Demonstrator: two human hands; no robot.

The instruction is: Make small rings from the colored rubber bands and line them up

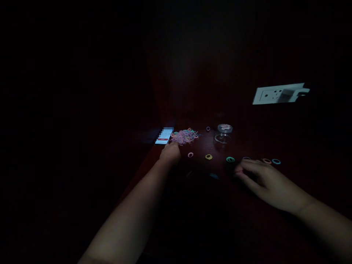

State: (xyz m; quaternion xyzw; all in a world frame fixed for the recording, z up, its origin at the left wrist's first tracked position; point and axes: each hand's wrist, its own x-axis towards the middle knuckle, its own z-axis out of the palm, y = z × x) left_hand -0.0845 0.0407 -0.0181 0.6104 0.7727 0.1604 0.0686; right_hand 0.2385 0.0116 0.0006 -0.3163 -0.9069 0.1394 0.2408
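Here in near darkness, the left hand (pixel 171 153) reaches far forward to the near edge of a heap of small coloured bands (pixel 184 137), right beside a lit phone (pixel 164 135); its fingertips are lost in shadow, so whether they grip anything I cannot tell; over to the right hand (pixel 260 178), thumb and forefinger drawn narrow, tips together low over the dark tabletop (pixel 207 145), and whether a band sits between them I cannot make out; just ahead runs a spaced row, a pink band (pixel 188 156) at left, then a yellow bunch (pixel 209 158), a green bunch (pixel 228 159), and beyond the knuckles an orange bunch (pixel 265 160) beside a blue bunch (pixel 278 162); behind them stands a clear lidded jar (pixel 224 139), upright, and a white socket plate (pixel 263 96) is on the wall
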